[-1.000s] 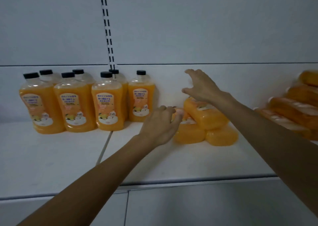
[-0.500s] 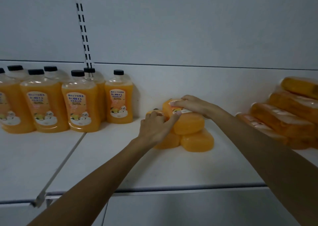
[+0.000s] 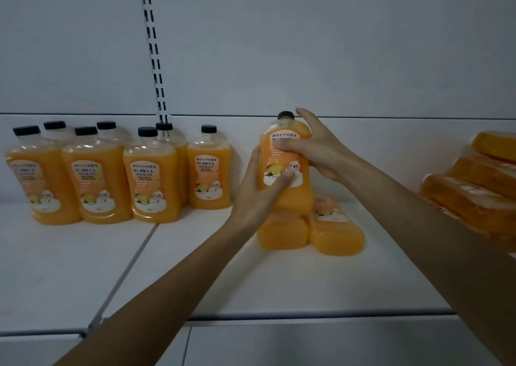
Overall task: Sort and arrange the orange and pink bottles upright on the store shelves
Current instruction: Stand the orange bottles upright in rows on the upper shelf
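An orange bottle with a black cap is held upright above the white shelf, label facing me. My left hand grips its lower left side, thumb across the label. My right hand grips its upper right shoulder, fingers over the label's top. Directly below it, two orange bottles lie flat side by side, one on the left and one on the right. Several orange bottles stand upright in rows at the left.
A pile of orange bottles lies on its side at the right end of the shelf. A slotted upright rail runs up the white back wall. The shelf's front edge crosses below my forearms.
Both hands have lifted the top bottle off the lying pile and turned it upright, cap up. The view has shifted right.
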### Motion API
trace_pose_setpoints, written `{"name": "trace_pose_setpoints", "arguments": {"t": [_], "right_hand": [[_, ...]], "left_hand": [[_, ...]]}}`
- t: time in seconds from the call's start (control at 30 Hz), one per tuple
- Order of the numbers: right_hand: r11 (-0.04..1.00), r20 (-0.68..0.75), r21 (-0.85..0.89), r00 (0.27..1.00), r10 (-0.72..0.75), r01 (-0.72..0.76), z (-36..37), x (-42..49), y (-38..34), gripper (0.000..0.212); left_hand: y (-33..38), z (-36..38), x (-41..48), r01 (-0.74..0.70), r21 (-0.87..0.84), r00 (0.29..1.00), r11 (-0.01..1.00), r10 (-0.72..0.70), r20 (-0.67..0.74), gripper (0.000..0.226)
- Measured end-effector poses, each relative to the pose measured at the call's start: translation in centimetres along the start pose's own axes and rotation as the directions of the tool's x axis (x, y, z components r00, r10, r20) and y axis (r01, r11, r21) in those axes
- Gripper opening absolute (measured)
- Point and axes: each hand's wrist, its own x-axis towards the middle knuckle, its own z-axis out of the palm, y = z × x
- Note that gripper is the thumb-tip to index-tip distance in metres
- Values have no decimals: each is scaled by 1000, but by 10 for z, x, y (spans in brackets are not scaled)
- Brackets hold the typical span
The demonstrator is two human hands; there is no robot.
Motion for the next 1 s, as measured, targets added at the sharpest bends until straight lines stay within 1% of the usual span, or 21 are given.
{"name": "trace_pose_setpoints", "arguments": {"t": [0.07,0.13,0.23,0.27,0.33,0.4,0.47,0.53,0.6,0.67,0.7,0.73,0.8,0.83,0.87,0.9,1.0], "right_hand": [[998,51,14,997,-57,57,10,-4,-6,90],[994,105,-9,989,-104,105,23,-9,-8,93],[967,146,-147,972,-185,207,48,-12,-9,92],[961,157,-160,967,-203,227,56,-13,-11,91],[954,194,-161,956,-222,254,68,-14,-12,90],[939,245,-207,943,-223,276,78,-15,-11,94],[923,284,-251,934,-217,292,87,-18,-8,98],[909,292,-277,929,-229,311,96,-20,-3,98],[895,281,-287,923,-263,342,104,-23,-1,97],[864,276,-311,907,-317,397,110,-23,2,98],[850,274,-317,899,-342,420,112,-23,3,99],[845,265,-317,896,-357,431,114,-23,5,98],[844,234,-327,901,-364,426,116,-19,10,97],[840,225,-339,903,-366,424,117,-18,12,97],[834,223,-348,902,-370,428,118,-15,13,97],[830,219,-354,901,-375,432,119,-11,14,97],[820,199,-384,905,-377,426,125,-2,20,99]], "left_hand": [[1,-17,-3,-36,-11,999,999,36,34,68],[-3,-33,-8,-42,26,997,999,41,59,75],[-15,-56,-17,-4,44,999,999,2,37,67],[-17,-63,-20,0,53,1000,999,-1,21,66],[-21,-79,-25,-16,87,1000,996,16,1,67],[-25,-95,-30,-25,103,1000,994,23,12,66],[-33,-106,-36,-9,87,999,996,6,37,62],[-40,-112,-41,22,66,999,998,-25,46,61],[-44,-117,-41,30,117,998,993,-35,45,63],[-45,-124,-38,8,260,998,966,-24,56,66],[-47,-128,-38,-6,387,997,922,-22,70,66],[-51,-132,-38,-21,536,995,844,-32,90,65],[-56,-137,-43,-18,792,989,610,-106,104,59],[-56,-137,-46,4,863,984,505,-157,88,53],[-56,-137,-49,20,899,979,437,-191,71,47],[-55,-136,-50,22,917,978,398,-198,62,44],[-53,-131,-52,2,941,987,338,-152,52,43]]}}
